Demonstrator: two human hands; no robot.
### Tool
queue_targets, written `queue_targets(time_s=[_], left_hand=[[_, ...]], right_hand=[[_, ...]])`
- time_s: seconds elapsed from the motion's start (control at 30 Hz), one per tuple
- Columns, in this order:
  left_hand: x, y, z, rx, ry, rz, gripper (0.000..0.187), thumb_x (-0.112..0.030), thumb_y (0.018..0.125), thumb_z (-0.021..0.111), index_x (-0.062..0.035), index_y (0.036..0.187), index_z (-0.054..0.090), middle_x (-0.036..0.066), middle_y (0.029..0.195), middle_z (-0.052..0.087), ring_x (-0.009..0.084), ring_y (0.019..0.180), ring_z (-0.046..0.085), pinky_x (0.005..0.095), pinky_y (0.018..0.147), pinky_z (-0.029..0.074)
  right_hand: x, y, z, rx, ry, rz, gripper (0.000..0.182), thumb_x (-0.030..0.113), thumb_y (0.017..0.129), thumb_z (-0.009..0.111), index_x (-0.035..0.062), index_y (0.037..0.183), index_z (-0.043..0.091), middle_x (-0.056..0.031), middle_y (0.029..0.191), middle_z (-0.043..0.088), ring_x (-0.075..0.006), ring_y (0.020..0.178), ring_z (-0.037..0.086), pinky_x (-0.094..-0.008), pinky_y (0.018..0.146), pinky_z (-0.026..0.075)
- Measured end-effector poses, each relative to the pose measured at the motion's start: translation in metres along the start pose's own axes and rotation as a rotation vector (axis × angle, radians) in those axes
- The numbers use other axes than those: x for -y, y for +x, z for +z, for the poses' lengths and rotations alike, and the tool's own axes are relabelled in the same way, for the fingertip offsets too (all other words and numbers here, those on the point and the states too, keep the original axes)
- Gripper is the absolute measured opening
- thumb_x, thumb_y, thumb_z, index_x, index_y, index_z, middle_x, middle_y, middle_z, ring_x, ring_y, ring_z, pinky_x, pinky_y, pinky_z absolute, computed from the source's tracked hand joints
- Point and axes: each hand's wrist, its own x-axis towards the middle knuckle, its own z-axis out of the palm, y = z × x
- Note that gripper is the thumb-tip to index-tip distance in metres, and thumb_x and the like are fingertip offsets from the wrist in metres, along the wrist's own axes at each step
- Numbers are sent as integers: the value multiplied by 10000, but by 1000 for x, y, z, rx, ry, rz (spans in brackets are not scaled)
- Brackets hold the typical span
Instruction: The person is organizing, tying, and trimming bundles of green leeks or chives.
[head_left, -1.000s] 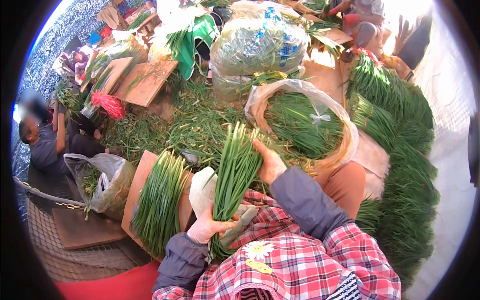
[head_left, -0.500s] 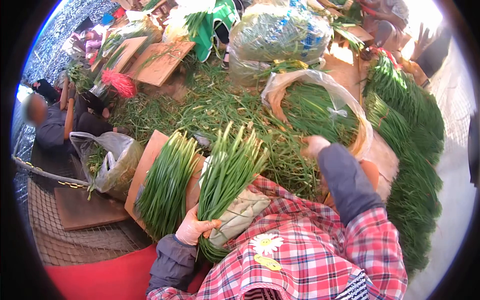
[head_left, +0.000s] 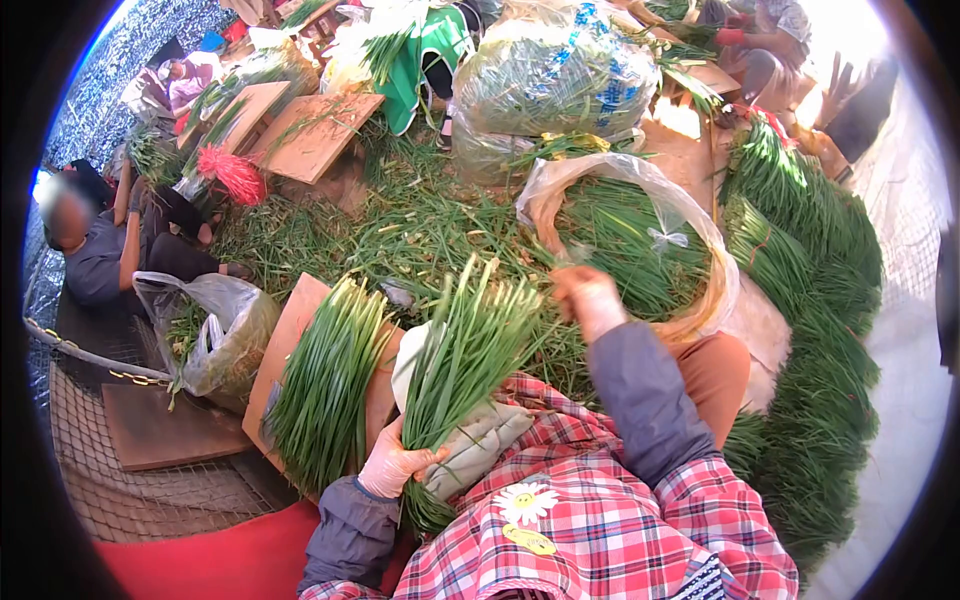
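Observation:
My left hand (head_left: pixel 395 468), in a thin pale glove, is shut around the lower stems of a thick bunch of green chives (head_left: pixel 470 345). The bunch stands tilted up and to the right over my lap. My right hand (head_left: pixel 588 298), also gloved and blurred by motion, is raised just right of the bunch's tips, in front of a plastic-lined basket of chives (head_left: pixel 640 240). Whether it holds anything is unclear. A pale cloth or glove (head_left: pixel 480 440) lies on my lap under the bunch.
A trimmed chive pile (head_left: pixel 325 385) lies on a wooden board (head_left: pixel 298 315) at my left. Beside it is a plastic bag (head_left: pixel 215 335). Loose chives cover the ground, stacked bundles (head_left: pixel 810 300) line the right, and a person (head_left: pixel 95 255) sits at the far left.
My right hand left the bunch's tips, reached toward the basket, and has come back toward the bunch. My left hand kept its grip and the bunch shifted slightly left.

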Motion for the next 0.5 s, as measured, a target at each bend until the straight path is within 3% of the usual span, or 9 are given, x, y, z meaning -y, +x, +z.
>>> queue_targets(time_s=[0.07,0.1,0.17,0.23,0.27,0.3,0.37,0.47,0.5], left_hand=[[4,-3,-8,4,65,6,469,-33,713,739,-39,1137,540,6,751,597,55,477,440,206,432,349],[6,-5,-13,4,120,7,471,-39,717,736,-33,1144,540,9,774,604,66,509,469,215,463,380],[11,-2,-21,13,268,115,480,-48,724,724,-19,1163,534,13,830,615,90,604,522,236,554,432],[14,6,-21,26,441,326,494,-53,731,706,-5,1188,524,14,897,621,117,729,569,261,675,472],[1,1,-14,31,451,247,523,-56,732,676,-8,1224,504,63,977,634,168,893,592,286,819,454],[2,3,-15,44,554,275,533,-47,726,666,-17,1232,500,87,982,634,181,896,602,285,813,457],[7,9,-23,68,763,341,558,-28,713,646,-34,1249,492,136,992,635,209,901,621,283,800,463],[-2,-2,-16,-36,963,461,695,-13,641,644,-145,1300,464,195,973,615,325,891,616,341,758,493],[-8,-7,-10,-61,1014,464,724,-17,627,646,-170,1309,457,195,961,616,342,878,612,356,744,499]], right_hand=[[-7,30,-47,-109,-50,-13,193,167,809,637,28,938,603,-7,622,554,-87,421,433,-250,373,349],[3,35,-51,115,-503,160,342,208,776,678,16,1045,592,-82,773,618,-175,585,567,-307,515,462],[3,20,-58,323,-1243,-339,509,317,728,697,14,1116,566,-191,934,623,-320,863,606,-365,762,475],[42,-2,-20,461,-1117,-450,674,295,646,763,35,1218,520,-188,1045,592,-335,1060,529,-366,938,388],[45,-11,-2,608,-1107,-539,662,332,634,759,56,1194,540,-198,1047,596,-340,1022,548,-372,906,409],[44,-16,13,753,-1090,-633,650,369,623,754,76,1170,560,-209,1048,600,-345,984,566,-378,874,431],[-3,-11,27,903,-1055,-437,641,339,590,783,83,1140,576,-164,1040,614,-319,967,573,-369,873,435],[-83,18,13,816,-323,-271,446,242,689,725,64,1075,588,-129,963,625,-263,918,589,-342,840,452],[-72,14,11,797,172,141,390,204,733,685,67,1083,584,-135,981,626,-236,924,589,-330,841,451]])
